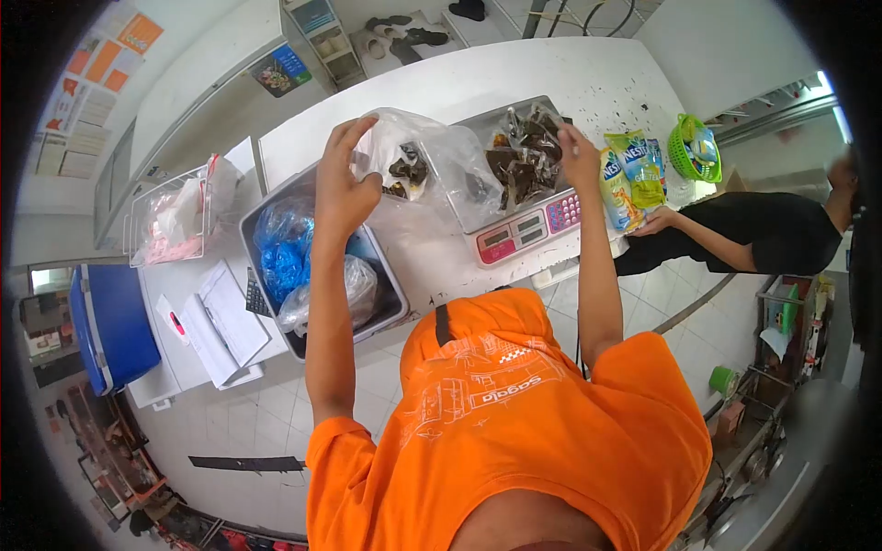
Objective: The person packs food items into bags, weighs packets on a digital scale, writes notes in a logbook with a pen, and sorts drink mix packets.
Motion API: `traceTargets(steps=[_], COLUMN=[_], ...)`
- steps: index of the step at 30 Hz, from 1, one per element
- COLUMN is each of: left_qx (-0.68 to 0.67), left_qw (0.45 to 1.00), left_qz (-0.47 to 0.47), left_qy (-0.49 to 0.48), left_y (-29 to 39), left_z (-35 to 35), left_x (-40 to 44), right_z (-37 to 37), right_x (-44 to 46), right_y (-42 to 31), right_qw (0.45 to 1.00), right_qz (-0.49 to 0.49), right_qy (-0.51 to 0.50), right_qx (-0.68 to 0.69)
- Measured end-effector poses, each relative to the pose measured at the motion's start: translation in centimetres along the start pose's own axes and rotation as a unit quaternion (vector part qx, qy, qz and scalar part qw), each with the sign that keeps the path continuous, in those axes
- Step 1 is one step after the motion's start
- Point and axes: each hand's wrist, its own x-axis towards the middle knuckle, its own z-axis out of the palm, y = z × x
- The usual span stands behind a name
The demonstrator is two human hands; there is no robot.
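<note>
My left hand [349, 179] is over the counter with thumb and fingers apart, its fingertips at the edge of a clear plastic bag [395, 129]. Inside that bag are a few small packets [409, 170] with dark contents. More clear packets of dark contents [524, 165] lie in a pile on the metal pan of a pink and white digital scale [528, 230]. At the pile's right edge, my right hand [579, 158] has its fingers bent together on one of these packets; the fingertips are partly hidden.
A grey bin [390, 289] with blue and clear plastic bags stands left of the scale. On the right, another person's hand [654, 220] touches Nestea pouches [634, 170] near a green basket [684, 151]. A wire rack [170, 220] and open notebook [225, 317] are at left.
</note>
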Motion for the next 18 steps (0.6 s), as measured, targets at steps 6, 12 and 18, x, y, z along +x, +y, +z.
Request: traceTargets(steps=[6, 12, 18], left_qx=[-0.026, -0.021, -0.007], left_qw=[0.998, 1.0, 1.0], left_qz=[-0.047, -0.001, -0.013], left_qy=[-0.029, -0.006, -0.001], left_y=[0.1, -0.2, 0.0], left_z=[1.2, 0.9, 0.6], left_x=[1.2, 1.2, 0.5], right_z=[-2.0, -1.1, -0.7], right_x=[-0.2, 1.2, -1.0], right_y=[-15.2, -8.2, 0.7], right_qw=[0.967, 1.0, 0.993], right_qz=[0.01, -0.016, -0.092], right_qy=[0.03, -0.016, 0.004], right_qx=[0.251, 0.02, -0.076])
